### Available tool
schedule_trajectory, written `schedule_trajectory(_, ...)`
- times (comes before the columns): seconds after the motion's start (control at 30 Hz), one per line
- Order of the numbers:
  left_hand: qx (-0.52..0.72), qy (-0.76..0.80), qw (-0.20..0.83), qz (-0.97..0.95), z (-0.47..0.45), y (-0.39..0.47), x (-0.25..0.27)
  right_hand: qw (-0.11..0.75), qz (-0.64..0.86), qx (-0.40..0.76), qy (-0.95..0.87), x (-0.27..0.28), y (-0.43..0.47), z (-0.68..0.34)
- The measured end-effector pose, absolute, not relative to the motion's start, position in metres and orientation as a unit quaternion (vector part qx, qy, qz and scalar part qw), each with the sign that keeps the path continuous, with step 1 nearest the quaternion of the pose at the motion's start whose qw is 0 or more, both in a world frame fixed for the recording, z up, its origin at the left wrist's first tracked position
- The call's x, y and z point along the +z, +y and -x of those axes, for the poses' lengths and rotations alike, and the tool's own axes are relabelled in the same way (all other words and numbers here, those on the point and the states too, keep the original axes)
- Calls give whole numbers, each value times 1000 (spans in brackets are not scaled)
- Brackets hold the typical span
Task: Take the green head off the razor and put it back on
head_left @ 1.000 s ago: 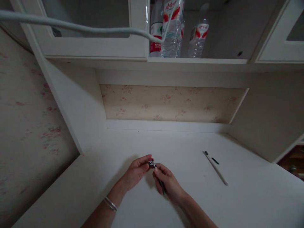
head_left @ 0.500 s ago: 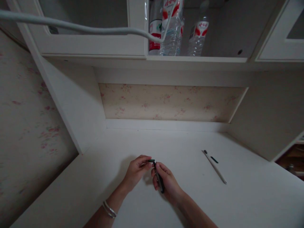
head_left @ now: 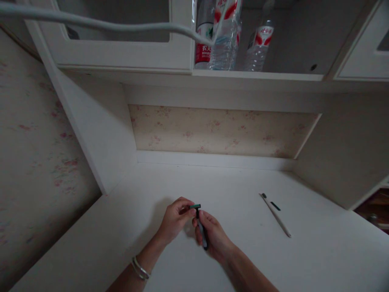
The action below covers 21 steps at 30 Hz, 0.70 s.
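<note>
A razor with a grey and black handle (head_left: 203, 235) is in my right hand (head_left: 215, 233), whose fingers wrap around the handle. Its green and black head (head_left: 195, 206) points up and lies crosswise at the top. My left hand (head_left: 174, 219) pinches the left end of that head between thumb and fingers. Both hands are close together, just above the white desk (head_left: 188, 267). My fingers hide part of the handle and the head's left end.
To the right lies a white toothbrush (head_left: 278, 219) with dark bristles, and beside it a small dark strip (head_left: 275, 206). Plastic bottles (head_left: 225, 50) stand in the cabinet above. A pale cable or rod (head_left: 121, 27) crosses the upper left view.
The razor has turned a little in my hands, so more of its head and the handle's grey side shows. The camera view has shifted slightly.
</note>
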<state>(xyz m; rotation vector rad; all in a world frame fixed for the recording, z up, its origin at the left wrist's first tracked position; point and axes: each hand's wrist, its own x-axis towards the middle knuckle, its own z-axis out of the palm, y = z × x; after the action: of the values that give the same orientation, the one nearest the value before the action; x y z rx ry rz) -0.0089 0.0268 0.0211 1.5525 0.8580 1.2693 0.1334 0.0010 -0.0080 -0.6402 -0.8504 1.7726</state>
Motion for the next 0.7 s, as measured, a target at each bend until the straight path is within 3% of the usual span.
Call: schedule_trajectory(0.7,524,344,433,-648,9,22,26,492,255,742,-378,-7,-2,-133)
